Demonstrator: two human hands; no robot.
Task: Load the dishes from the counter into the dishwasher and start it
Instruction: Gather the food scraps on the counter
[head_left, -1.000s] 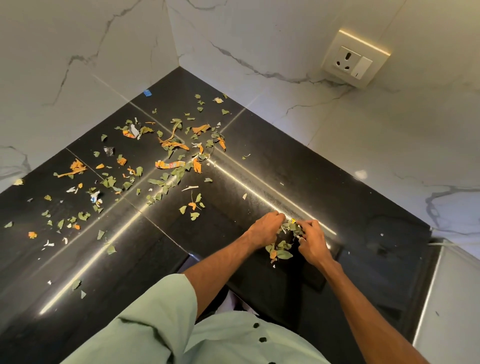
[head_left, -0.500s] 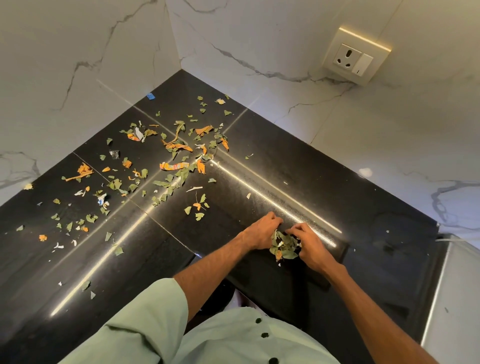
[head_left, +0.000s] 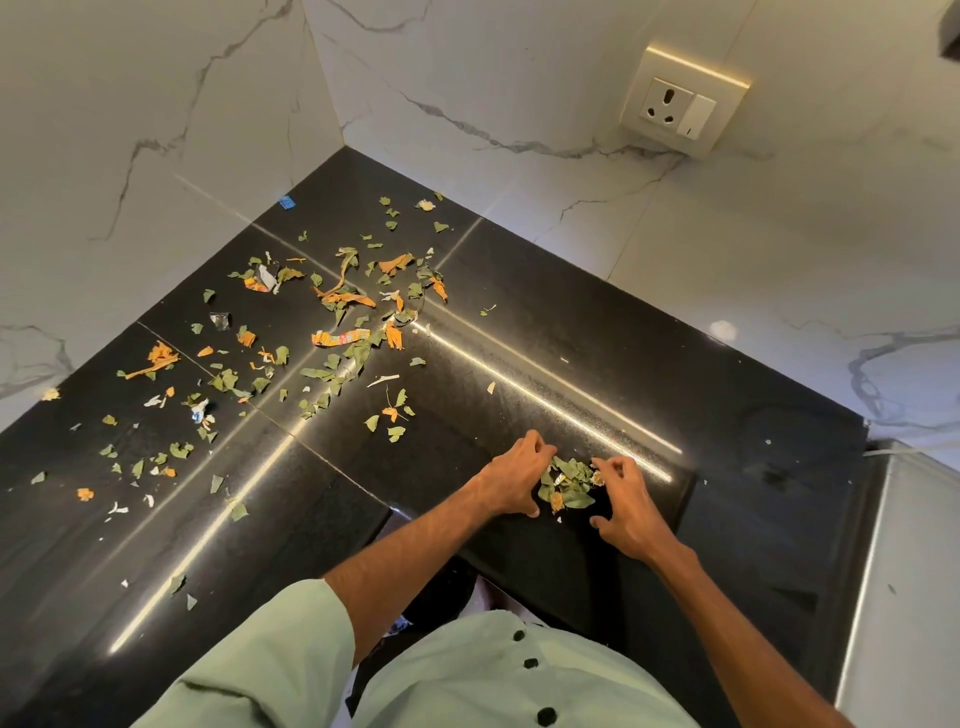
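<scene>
White marble walls (head_left: 675, 291) with grey veins fill the far side and the left of our view and meet in a corner. Below them lies the black polished counter (head_left: 597, 374), L-shaped, with bright streaks of light across it. At the right edge a grey metal surface (head_left: 914, 571) stands against the counter; we cannot tell what it belongs to. No dish and no dishwasher can be made out for certain from here. Nearest to us is our pale green shirt (head_left: 467, 686) with dark buttons, and both bare forearms reach out from it over the counter's near edge. A cream wall socket (head_left: 680, 106) sits on the far right wall.

Scattered scraps (head_left: 337, 338) of green leaf, orange peel and torn wrapper cover the left and far part of the counter. Our left hand (head_left: 511, 483) lies with its fingers bent down into the left side of a small heap of scraps (head_left: 569, 480); whether it grips any, we cannot tell. Our right hand (head_left: 628, 514) is spread wide like a claw, fingertips at the heap's right side, thumb apart from it. A tiny blue scrap (head_left: 286, 202) lies by the far left wall.
</scene>
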